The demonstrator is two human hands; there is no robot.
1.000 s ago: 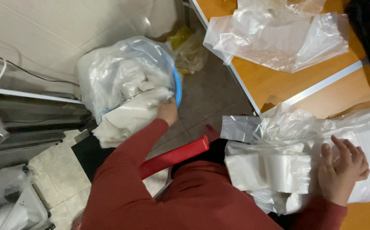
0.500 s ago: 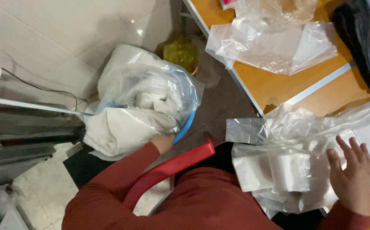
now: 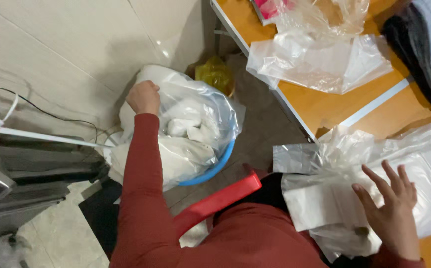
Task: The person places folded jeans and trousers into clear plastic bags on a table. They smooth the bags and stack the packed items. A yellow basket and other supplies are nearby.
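Note:
My left hand (image 3: 143,97) reaches down to the floor, its fingers closed on the far rim of a large clear plastic bag (image 3: 195,124). The bag is stuffed with white cloth pieces and sits in a blue basin (image 3: 215,166). My right hand (image 3: 389,206) lies flat with fingers spread on a pile of clear plastic bags (image 3: 324,193) at the edge of the orange wooden table (image 3: 320,106). Both arms wear red sleeves.
A red chair back (image 3: 218,201) crosses below the basin. A yellow bag (image 3: 215,74) lies on the floor by the table leg. More clear bags (image 3: 320,54), a pink item (image 3: 270,7) and dark cloth (image 3: 419,44) lie on the table. A grey machine (image 3: 27,171) stands left.
My left hand left the white cloth at the basin's near side and moved to the bag's far rim. The white cloth now lies inside the bag. My right hand stayed on the pile.

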